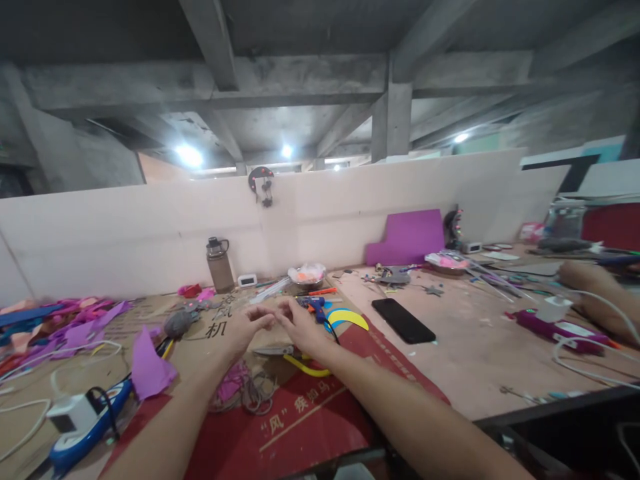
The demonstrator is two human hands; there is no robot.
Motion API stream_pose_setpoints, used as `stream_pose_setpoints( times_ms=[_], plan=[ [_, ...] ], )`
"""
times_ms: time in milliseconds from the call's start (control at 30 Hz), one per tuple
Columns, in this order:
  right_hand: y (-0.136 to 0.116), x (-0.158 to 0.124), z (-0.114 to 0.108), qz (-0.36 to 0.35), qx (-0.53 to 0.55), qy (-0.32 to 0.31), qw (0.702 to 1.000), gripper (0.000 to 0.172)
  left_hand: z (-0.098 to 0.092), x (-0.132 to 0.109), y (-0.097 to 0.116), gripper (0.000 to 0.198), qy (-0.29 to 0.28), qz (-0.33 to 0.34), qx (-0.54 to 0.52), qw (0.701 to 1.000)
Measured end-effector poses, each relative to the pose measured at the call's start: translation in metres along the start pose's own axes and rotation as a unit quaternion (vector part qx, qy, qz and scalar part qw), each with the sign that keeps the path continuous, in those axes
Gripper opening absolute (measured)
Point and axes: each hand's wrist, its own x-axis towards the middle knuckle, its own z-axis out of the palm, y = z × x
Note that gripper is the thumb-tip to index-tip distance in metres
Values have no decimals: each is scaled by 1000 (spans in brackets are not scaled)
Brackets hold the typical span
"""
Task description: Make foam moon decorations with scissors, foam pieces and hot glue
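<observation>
My left hand (pixel 253 325) and my right hand (pixel 299 327) meet over the cardboard-covered table, fingertips close together. Both are closed in a pinch, and whatever they may hold is too small or hidden to make out. Just below them lie scissors with yellow handles (pixel 306 368), partly covered by my right wrist. Beyond my right hand is a blue glue gun (pixel 316 307). A yellow crescent piece (pixel 351 318) rests beside it, over a blue one. Tangled grey cord (pixel 259 395) and pink scraps (pixel 233 383) lie between my forearms.
To the left are purple sheet (pixel 150 367), a blue power strip (pixel 90 433) with white cables, and a scrap pile (pixel 55 333). A bottle (pixel 220 268) stands by the partition. On the right lie a phone (pixel 403 320), a magenta tool (pixel 560 332) and another person's arm (pixel 600 297).
</observation>
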Motion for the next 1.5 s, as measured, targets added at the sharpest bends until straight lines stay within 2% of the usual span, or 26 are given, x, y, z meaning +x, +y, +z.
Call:
stream_pose_setpoints(
  times_ms=[200,367,500,633,800,1000,1100,1167,1267,1400,1500],
  plan=[
    [6,-6,6,3,14,-7,1000,16,9,-2,-4,21,14,8,38,999],
    [8,-8,11,25,68,-20,997,13,9,-3,-7,19,-10,34,87,996],
    [8,-8,11,32,126,-29,991,13,7,0,-11,19,-23,11,57,998],
    [6,-8,9,51,175,-46,982,15,9,0,-12,26,-21,-23,17,999],
    [4,-7,8,61,178,-67,980,12,14,-1,-14,28,-29,-13,23,999],
    [4,-12,8,36,153,-52,986,17,17,-1,-15,33,-40,23,77,996],
    [-3,-14,8,39,202,-65,977,23,22,-3,-14,40,-43,37,13,998],
    [-8,-14,9,41,234,-63,969,28,27,-5,-12,41,-49,20,-87,995],
    [-13,-11,9,62,274,-46,959,33,29,-6,-6,39,-58,-12,-218,974],
    [-12,-4,2,108,310,-6,944,37,19,-3,-2,34,16,-28,-292,956],
    [-8,0,-2,115,259,15,959,26,11,1,-3,33,58,-38,-300,951]
  ],
)
